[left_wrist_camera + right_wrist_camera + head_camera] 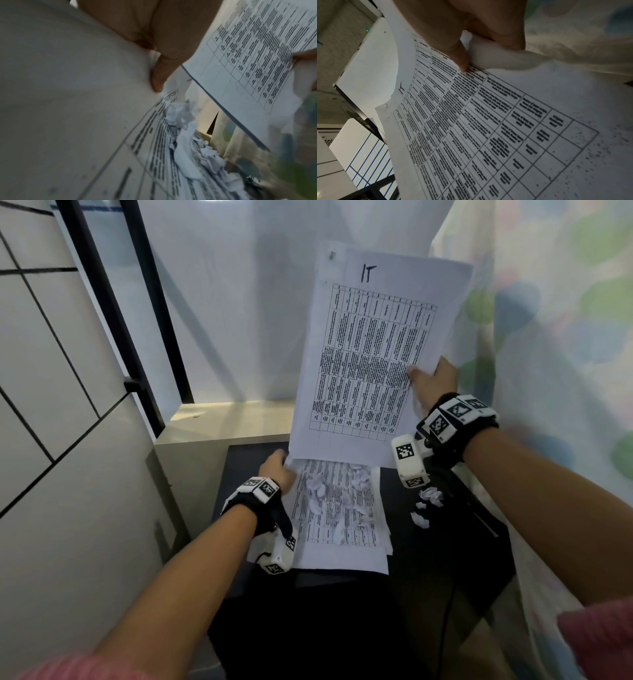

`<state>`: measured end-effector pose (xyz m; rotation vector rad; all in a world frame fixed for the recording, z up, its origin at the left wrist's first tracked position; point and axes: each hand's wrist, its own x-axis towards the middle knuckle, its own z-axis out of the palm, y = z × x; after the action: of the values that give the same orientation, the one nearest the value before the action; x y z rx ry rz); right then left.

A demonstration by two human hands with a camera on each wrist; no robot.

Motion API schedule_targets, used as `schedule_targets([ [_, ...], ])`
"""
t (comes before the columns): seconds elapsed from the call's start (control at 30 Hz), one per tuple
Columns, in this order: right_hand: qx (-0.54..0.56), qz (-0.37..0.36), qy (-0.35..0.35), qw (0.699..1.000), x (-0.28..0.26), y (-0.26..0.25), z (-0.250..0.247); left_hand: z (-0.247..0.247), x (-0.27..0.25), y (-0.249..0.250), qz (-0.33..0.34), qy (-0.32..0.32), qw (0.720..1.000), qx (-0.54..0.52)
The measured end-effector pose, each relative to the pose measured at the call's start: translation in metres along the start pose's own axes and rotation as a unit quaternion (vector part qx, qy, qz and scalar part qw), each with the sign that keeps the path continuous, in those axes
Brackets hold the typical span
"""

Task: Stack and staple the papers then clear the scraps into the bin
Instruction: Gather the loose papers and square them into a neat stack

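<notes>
My right hand (432, 378) pinches the right edge of a printed sheet (373, 354) marked "IT" and holds it upright above the table; the thumb (462, 60) lies on the printed table. A staple (331, 254) shows in its top left corner. My left hand (276, 470) pinches the far left corner of a second printed sheet (337, 529) that lies on a small stack on the black table (428, 563); the thumb (159, 77) presses on its edge. Several crumpled paper scraps (342, 501) lie on that sheet, and more scraps (426, 505) on the table to the right.
A beige ledge (219, 422) runs behind the table. A tiled wall (51, 405) stands left, a patterned curtain (548, 337) right. A black cable (445, 611) runs along the table's right side. No stapler or bin shows.
</notes>
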<state>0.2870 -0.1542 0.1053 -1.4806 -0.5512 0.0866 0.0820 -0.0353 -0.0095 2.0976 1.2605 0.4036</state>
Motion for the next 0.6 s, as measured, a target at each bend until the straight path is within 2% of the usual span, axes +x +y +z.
schedule_targets([
  [0.17, 0.02, -0.009, 0.023, 0.999, 0.002, -0.011, -0.001, -0.024, 0.007, -0.005, 0.038, 0.07, 0.994, -0.077],
  [0.33, 0.024, -0.001, 0.002, 1.0, 0.004, -0.018, -0.003, -0.049, 0.008, -0.002, 0.072, 0.122, 0.973, -0.18],
  [0.43, 0.023, -0.004, 0.003, 1.0, 0.005, -0.018, -0.004, -0.061, 0.007, 0.001, 0.086, 0.154, 0.968, -0.18],
  [0.6, 0.005, 0.002, -0.009, 1.0, 0.002, -0.012, 0.0, -0.07, 0.006, 0.004, 0.106, 0.162, 0.962, -0.191],
])
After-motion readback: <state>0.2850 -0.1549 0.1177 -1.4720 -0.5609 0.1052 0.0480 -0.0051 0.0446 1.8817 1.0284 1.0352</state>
